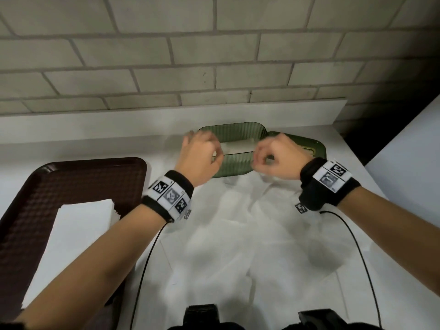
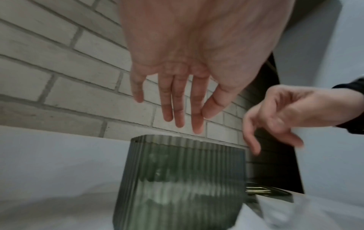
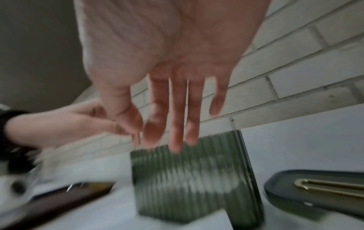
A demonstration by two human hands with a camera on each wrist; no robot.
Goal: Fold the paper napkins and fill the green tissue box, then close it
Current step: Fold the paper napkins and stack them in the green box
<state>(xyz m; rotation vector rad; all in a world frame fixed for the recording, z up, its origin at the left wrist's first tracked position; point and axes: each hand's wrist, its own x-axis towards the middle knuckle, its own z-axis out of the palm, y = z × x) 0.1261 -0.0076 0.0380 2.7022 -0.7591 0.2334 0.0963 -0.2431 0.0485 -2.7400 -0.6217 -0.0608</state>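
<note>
On the left of the white counter, a maroon tray holds a stack of unfolded paper napkins. Above the ribbed green tissue box, the left hand and right hand hover empty, fingers relaxed (the wrist views show them loosely extended). The box is uncovered, white folded napkins lying inside, its green lid just beside it to the right.

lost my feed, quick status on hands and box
Left hand and right hand open, empty, above green box. Box open, napkin inside; lid beside it. Nothing blocking.
</note>
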